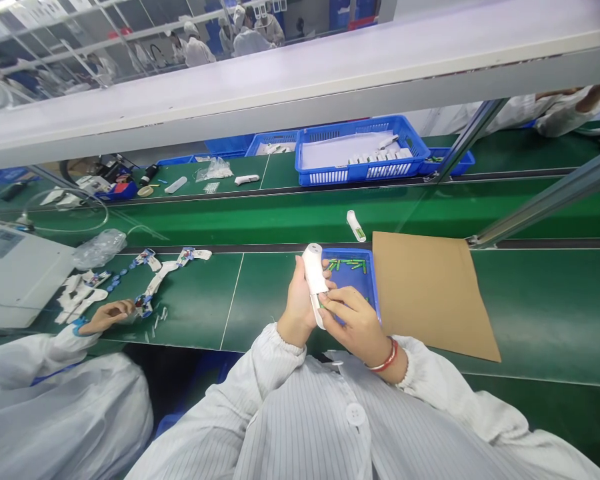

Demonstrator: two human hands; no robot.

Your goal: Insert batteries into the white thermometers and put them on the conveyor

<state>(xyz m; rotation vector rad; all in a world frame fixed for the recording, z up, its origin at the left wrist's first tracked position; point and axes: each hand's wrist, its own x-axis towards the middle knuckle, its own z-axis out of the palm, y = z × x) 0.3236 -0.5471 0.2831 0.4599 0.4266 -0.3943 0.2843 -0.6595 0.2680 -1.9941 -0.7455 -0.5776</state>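
My left hand [297, 299] is wrapped round a white handheld thermometer-like device [313, 269], held upright over the green bench. My right hand [354, 321], with a red bracelet at the wrist, pinches at the device's lower end, fingers closed on its handle where a small green piece shows. Just behind my hands sits a small blue tray [373, 280] holding several green batteries [350, 265]. Another white device [355, 225] lies on the conveyor belt beyond the tray.
A brown cardboard sheet [430, 293] lies right of the tray. A co-worker's hand [107, 315] at left rests by several white device parts [155, 273]. Blue baskets [360, 150] with white items stand across the belt. A slanted metal rail [545, 200] crosses at right.
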